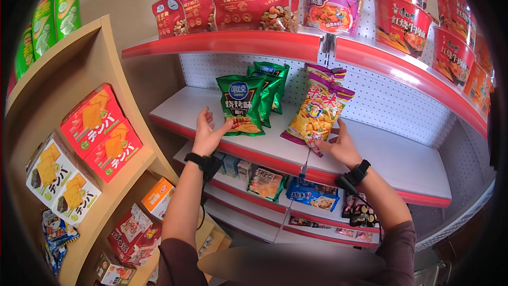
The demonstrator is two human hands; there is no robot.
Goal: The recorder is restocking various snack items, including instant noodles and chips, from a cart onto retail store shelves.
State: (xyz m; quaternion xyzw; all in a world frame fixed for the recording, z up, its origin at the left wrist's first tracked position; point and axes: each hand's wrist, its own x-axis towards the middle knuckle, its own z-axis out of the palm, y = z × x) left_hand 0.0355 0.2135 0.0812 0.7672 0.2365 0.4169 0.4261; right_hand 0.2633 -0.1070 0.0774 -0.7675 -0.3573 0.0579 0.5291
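Observation:
Several green potato chip bags stand one behind another on the white metal shelf. My left hand is at the lower left of the front bag, fingers apart, the thumb against or just before its edge; whether it touches is unclear. To the right, my right hand is at the lower right of a yellow and purple snack bag, its thumb on the front near the bottom edge and the fingers partly hidden by the side. This bag leans slightly, with at least one similar bag behind it.
Red nut pouches and instant noodle tubs stand on the upper shelf. Lower shelves hold a green-edged snack bag and blue cookie packs. At left, a wooden shelf unit holds red cracker boxes and white ones.

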